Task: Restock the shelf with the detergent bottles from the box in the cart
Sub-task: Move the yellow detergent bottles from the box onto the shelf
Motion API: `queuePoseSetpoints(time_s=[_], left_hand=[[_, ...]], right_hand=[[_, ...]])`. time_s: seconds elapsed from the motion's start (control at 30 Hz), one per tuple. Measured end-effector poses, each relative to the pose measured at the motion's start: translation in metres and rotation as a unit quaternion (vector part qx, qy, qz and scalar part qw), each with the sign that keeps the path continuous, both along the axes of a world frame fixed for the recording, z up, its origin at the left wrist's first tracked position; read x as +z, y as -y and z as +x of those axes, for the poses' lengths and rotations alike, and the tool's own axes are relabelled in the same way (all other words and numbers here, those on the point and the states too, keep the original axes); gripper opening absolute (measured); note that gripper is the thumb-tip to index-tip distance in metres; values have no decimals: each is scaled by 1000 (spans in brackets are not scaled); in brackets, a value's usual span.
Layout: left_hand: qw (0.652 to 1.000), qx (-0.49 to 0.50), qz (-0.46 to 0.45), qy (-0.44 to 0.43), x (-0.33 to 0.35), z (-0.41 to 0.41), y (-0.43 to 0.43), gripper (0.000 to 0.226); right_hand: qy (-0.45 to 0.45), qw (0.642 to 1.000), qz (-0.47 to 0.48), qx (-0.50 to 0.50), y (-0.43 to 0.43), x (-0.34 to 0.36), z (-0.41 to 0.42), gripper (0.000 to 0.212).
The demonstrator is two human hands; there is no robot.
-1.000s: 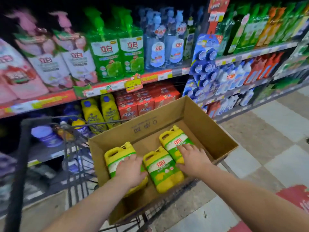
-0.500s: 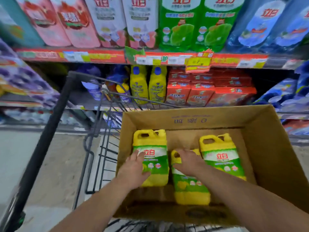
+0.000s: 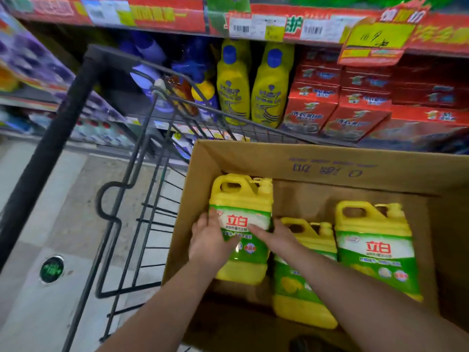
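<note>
Three yellow bottles lie flat in the box (image 3: 330,163) in the cart (image 3: 142,199); none is out yet.

Change: half a second back the right hand was on the middle bottle (image 3: 304,288). It has now crossed to the left bottle (image 3: 241,199), so both hands are on one bottle. The view has also closed in on the box. Likely a two-handed lift of the left bottle is being set up, the first to go to the shelf (image 3: 152,16).

Hands:
- The right hand (image 3: 276,236) lies flat, fingers straight across the label and holding nothing.
- The left hand (image 3: 210,242) sits on the label's left edge. Blur hides whether its fingers curl round the side, so I cannot tell if it grips.

The right bottle (image 3: 375,250) is untouched, just beside the middle one.

Materials:
- The bottles are glossy moulded plastic jugs, squarish, each with a cut-out handle and a pump top. Each has a slick green and white label wrapped round it.
- The box is plain brown cardboard, matte, with its flaps open.
- The cart is thin dark wire with a thick black handle bar.
- On the shelf behind stand rounded yellow blue-capped bottles (image 3: 233,82) beside red cartons (image 3: 355,105).
</note>
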State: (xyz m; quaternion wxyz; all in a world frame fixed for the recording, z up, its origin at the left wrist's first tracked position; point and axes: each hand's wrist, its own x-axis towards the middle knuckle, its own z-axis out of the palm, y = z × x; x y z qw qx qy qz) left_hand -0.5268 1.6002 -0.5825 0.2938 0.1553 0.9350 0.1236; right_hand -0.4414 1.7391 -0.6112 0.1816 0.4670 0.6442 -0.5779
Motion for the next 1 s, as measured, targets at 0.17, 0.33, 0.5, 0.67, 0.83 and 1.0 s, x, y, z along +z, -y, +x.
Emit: queuePoseSetpoints(time_s=[0.17,0.33,0.5,0.67,0.83,1.0], left_hand=[[1000,3,6,5,-4,1,5,102],[995,51,34,75,-9,-1,3,102],[930,218,109,274,-14,5,5,60],[902,262,185,288,-3,15,6,48],[886,269,258,274,36,22,-2,34],[895,253,299,214,88,24,-10,38]], right_hand=[[-11,998,-41,-42,1,-7,2,61],[-24,991,-121,-51,-11,-7,20,58],[-33,986,-145,-72,-12,-4,28,53],[-54,989,-120,-66,-13,15,32,54],[-76,995,-61,-35,-28,55,27,61],[-138,990,-25,-29,-39,107,22,37]])
